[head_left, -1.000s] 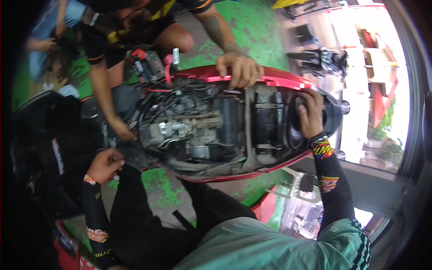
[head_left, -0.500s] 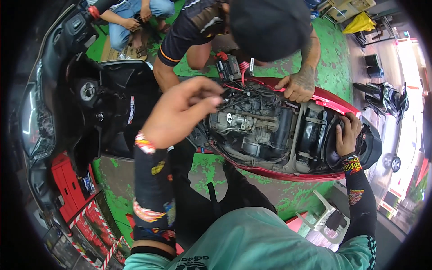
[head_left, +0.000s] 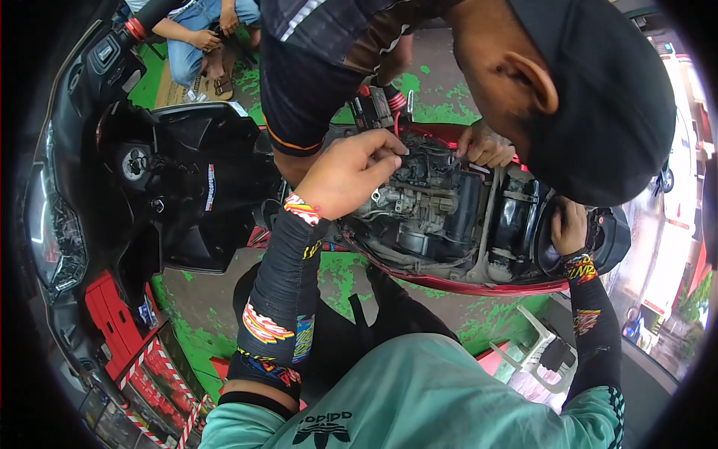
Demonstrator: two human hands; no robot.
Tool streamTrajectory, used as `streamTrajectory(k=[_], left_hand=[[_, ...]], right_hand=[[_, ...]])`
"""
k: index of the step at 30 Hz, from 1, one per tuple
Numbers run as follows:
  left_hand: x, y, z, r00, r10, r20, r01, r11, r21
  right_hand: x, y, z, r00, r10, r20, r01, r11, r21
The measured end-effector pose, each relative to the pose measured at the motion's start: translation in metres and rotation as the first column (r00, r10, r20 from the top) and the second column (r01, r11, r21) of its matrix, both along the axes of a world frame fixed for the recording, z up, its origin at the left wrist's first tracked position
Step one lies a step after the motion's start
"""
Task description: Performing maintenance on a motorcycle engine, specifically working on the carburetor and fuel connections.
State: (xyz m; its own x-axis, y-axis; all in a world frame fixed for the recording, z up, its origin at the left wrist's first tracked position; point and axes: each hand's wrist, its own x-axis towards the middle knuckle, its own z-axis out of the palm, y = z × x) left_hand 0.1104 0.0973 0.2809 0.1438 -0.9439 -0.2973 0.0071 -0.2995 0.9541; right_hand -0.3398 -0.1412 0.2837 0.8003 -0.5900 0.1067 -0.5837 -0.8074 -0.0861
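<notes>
A red and black scooter (head_left: 523,284) stands across in front of me, its engine (head_left: 407,202) bared. My left hand (head_left: 351,176) reaches over the wires (head_left: 426,153) at the engine's far left, thumb and fingertips drawn together; whatever is between them is too small to make out. My right hand (head_left: 571,228) rests on the scooter's black tail section (head_left: 609,239), fingers laid over its edge and partly hidden by a co-worker's black cap (head_left: 613,97). The co-worker's hand (head_left: 486,146) is at the far red side panel, beside the wires.
A battery (head_left: 374,112) with red cables sits beyond the engine. The scooter's black front part (head_left: 217,187) fills the left. Red tool cases (head_left: 112,314) lie at lower left, and a white plastic chair (head_left: 538,352) at lower right. Another person's hands (head_left: 202,39) show far left.
My left hand has moved right and its fingertips have closed over the wires. The co-worker has leaned right and closer, the cap now covering part of the tail. My right hand stays on the tail.
</notes>
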Motion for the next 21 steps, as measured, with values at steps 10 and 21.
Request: streamTrajectory(k=[10,21], left_hand=[[-0.003,-0.009,-0.003,0.995,-0.098,0.01,0.098,0.995,0.033],[-0.012,-0.014,-0.002,0.997,-0.068,0.031,0.068,0.998,0.0]], right_hand=[[0.002,0.002,-0.002,0.949,-0.284,-0.134,0.296,0.952,0.083],[0.012,0.0,0.007,0.994,-0.112,-0.019,0.113,0.986,0.122]])
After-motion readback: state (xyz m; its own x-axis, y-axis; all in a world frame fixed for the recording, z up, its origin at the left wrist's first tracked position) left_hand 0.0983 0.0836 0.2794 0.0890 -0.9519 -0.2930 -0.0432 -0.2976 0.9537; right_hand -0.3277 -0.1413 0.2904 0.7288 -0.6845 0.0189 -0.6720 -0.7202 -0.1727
